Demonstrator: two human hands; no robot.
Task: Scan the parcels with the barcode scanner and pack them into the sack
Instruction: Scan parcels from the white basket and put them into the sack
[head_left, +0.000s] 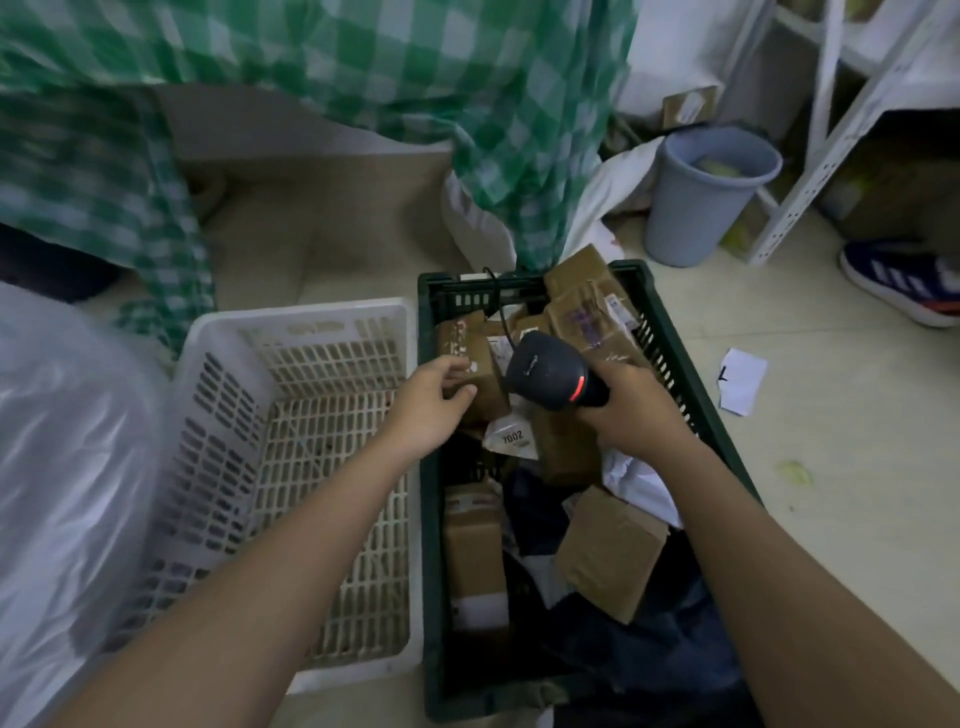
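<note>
A: Now, entry one, the hands. What does the right hand (631, 410) hold?

B: It is wrapped round the grip of the black barcode scanner (550, 371), head pointed away from the person and down at the parcels. A red light glows on the scanner's neck. Its black cable (501, 306) runs up over the far rim of the crate.

A: Left hand (434, 402)?

B: Fingers curled over the near end of a small brown cardboard parcel (470, 358), thumb against its side. The parcel sits in the dark green crate (670, 353), just left of the scanner head.

A: Crate contents?

B: More brown boxes piled at the far end (582, 296), a white slip marked 7002 (511, 439) under the scanner, a long box (475, 545) along the left wall, a square box (610, 551) tilted near the right forearm, white and dark soft packets between them. Labels too blurred to read.

A: Surroundings?

B: A white slotted basket (234, 415) touches the crate's left side. A clear plastic sack (62, 467) bulges at far left. Green checked cloth (363, 67) hangs behind. On the floor to the right: a grey bin (701, 197), a scrap of white paper (743, 382), a blue shoe (904, 286), white shelving (831, 130).
</note>
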